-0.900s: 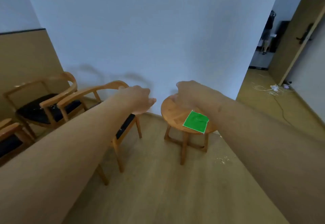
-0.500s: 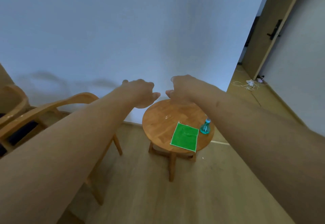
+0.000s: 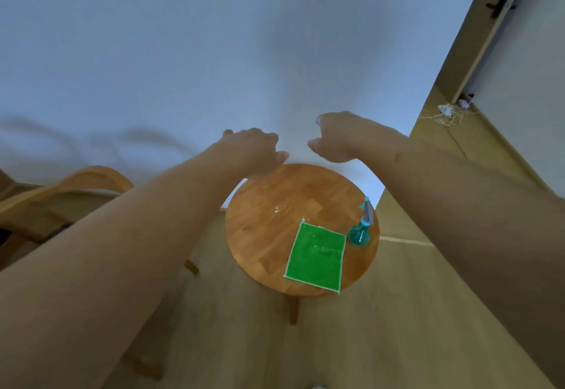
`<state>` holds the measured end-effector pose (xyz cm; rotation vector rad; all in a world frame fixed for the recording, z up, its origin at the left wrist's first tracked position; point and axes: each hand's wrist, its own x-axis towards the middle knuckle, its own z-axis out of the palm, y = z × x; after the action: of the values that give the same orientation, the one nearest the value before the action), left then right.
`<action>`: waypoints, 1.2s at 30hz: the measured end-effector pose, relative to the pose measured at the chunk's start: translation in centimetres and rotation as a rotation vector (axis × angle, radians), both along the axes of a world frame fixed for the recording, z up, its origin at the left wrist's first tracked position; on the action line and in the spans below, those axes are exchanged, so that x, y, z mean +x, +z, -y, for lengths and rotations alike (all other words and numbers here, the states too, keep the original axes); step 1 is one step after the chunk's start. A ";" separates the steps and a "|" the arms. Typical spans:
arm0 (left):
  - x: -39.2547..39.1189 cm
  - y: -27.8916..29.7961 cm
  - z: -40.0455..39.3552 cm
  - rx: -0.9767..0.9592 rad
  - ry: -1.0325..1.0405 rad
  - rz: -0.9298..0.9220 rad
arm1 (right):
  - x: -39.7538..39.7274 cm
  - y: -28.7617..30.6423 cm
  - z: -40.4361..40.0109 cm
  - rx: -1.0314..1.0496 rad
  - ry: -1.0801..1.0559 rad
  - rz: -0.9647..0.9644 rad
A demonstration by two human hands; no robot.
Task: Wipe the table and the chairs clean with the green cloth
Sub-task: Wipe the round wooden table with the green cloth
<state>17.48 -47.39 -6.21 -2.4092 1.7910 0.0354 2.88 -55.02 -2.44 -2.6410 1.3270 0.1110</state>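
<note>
My left hand (image 3: 255,150) and right hand (image 3: 334,138) hang loosely curled, holding nothing, above the round table's (image 3: 269,229) twelve o'clock edge; the green cloth (image 3: 316,255) lies flat at its five o'clock, well apart from both; a teal spray bottle (image 3: 360,229) stands just beside it at three.

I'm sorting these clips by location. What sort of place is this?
Probably a plain indoor room, maybe a waiting or sitting area: a small round wooden table on a wood floor, a wooden chair beside it, and a door on the right.
</note>
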 end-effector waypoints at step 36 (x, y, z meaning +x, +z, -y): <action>3.4 -44.1 12.7 0.392 -0.092 -0.461 | 0.4 -46.8 12.4 0.516 -0.106 -0.239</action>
<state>20.89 -60.10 -50.27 -2.1459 1.8394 0.9079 3.31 -67.43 -49.20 -2.1662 1.2863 0.6748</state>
